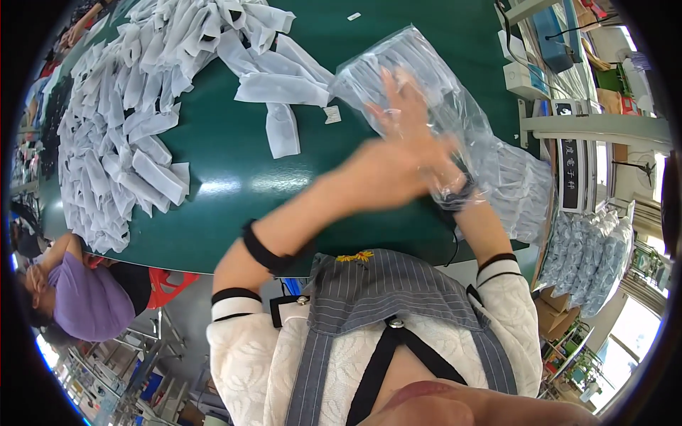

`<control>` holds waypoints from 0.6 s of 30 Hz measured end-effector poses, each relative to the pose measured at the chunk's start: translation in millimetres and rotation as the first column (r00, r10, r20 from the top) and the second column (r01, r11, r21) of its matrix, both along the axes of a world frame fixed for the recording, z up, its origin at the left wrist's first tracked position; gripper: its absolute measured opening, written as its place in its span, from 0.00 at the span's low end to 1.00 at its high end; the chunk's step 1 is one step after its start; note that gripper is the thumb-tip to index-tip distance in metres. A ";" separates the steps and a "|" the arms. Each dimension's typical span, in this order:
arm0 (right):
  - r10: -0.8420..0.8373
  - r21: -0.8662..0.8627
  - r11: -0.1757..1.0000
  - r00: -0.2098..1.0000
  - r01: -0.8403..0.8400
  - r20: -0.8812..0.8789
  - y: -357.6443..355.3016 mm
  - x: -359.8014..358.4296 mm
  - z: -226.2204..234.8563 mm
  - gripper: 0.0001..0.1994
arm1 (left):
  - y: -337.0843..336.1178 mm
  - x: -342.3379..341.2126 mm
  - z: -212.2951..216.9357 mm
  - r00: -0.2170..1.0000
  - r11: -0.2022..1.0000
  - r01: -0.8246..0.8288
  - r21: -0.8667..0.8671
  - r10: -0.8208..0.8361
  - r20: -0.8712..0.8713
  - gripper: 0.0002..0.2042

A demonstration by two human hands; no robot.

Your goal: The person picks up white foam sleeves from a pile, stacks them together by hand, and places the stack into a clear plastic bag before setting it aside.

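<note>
In the head view, right of the upper centre, a clear plastic bag [444,82] lies over the green tabletop [220,145], the right hand [408,110] at its film, grip open, fingers spread. The blurred left hand [398,174] crosses near the right wrist, its grip unreadable; white fabric-like strips [142,89] heap at upper left.

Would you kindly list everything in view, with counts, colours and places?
Fabric-like strips: many, white, mostly heaped left
Clear plastic bag: one, colourless, right of centre
Packed bundle: one or more, whitish, worktable's right edge
Worktable: one, green, centre
Paper labels: at least two, white, on the worktable
Co-worker: one, purple top, lower left
Plastic seat: one, red, beside the co-worker
Wrapped packs: several, grey-blue, right
Cardboard box: one, brown, lower right
Apron: one, grey striped, on the wearer
Right hand: one, bare, under the bag's plastic
Left hand: one, bare, blurred, beside it
</note>
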State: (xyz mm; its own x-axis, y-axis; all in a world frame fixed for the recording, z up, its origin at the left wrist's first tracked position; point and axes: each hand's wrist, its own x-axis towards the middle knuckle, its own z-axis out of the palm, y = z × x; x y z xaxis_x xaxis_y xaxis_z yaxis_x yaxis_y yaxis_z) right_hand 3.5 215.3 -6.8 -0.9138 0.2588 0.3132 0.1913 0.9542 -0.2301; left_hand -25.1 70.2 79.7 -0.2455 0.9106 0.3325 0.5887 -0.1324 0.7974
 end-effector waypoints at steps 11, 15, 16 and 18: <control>-0.255 -0.353 0.882 0.946 0.312 0.200 30.4 159.5 169.6 0.11 | -65.1 -197.1 -96.9 0.537 0.839 -0.531 0.121 0.443 -0.718 0.10; 0.238 -0.460 0.866 0.971 -0.197 0.033 -41.8 93.1 149.0 0.07 | -78.6 -144.1 -91.5 0.377 0.586 -0.809 0.056 0.589 -0.715 0.09; 0.291 -0.424 0.877 0.952 -0.226 0.093 -61.4 75.4 117.5 0.07 | -77.3 -130.3 -85.8 0.367 0.514 -0.858 -0.006 0.604 -0.708 0.09; 0.290 -0.527 0.844 0.908 -0.094 0.302 -95.8 40.4 77.8 0.13 | -78.6 -108.0 -77.1 0.334 0.348 -0.929 -0.129 0.631 -0.700 0.10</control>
State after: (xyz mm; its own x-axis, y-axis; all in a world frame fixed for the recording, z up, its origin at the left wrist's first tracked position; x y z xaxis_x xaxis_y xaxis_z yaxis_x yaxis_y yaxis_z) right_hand 43.9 119.5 71.0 -0.9819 0.0944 -0.1640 0.1777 0.7576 -0.6281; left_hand -133.1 -8.5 2.5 -0.8735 0.3926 0.2880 0.4490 0.8782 0.1648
